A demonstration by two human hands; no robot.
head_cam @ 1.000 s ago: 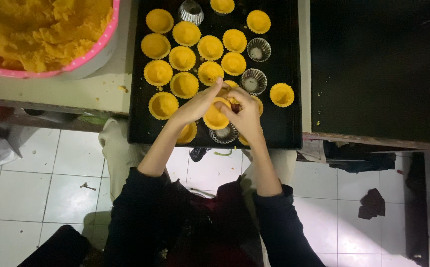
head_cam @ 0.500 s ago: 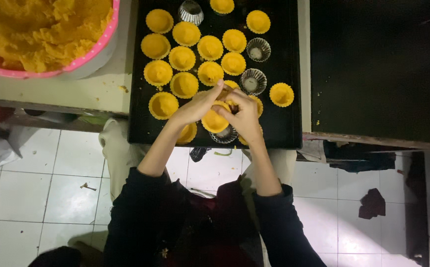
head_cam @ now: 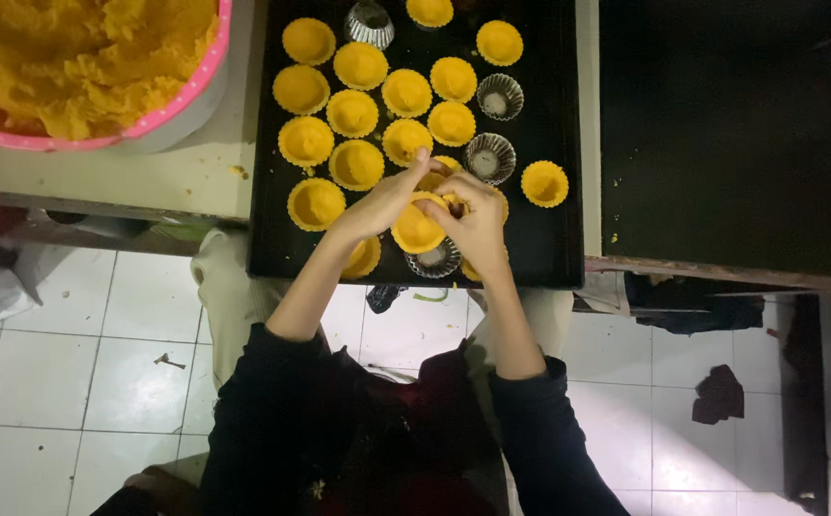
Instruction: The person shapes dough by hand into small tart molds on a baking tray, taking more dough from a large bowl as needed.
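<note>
Both hands meet over the near edge of a black baking tray (head_cam: 559,244). My left hand (head_cam: 377,203) and my right hand (head_cam: 478,222) together pinch one small fluted mould lined with yellow dough (head_cam: 417,229), fingers pressing at its rim. Several dough-lined moulds (head_cam: 358,65) stand in rows on the tray beyond my hands. Empty silver fluted moulds (head_cam: 490,158) sit among them, one (head_cam: 433,260) just under my hands.
A pink-rimmed bowl (head_cam: 172,115) heaped with yellow dough (head_cam: 72,57) stands at the far left on a pale counter (head_cam: 148,177). A second dark tray (head_cam: 731,134) lies to the right. White floor tiles (head_cam: 72,382) show below the counter edge.
The hands have stayed over the same spot of the tray, with only small finger shifts on the dough-lined mould.
</note>
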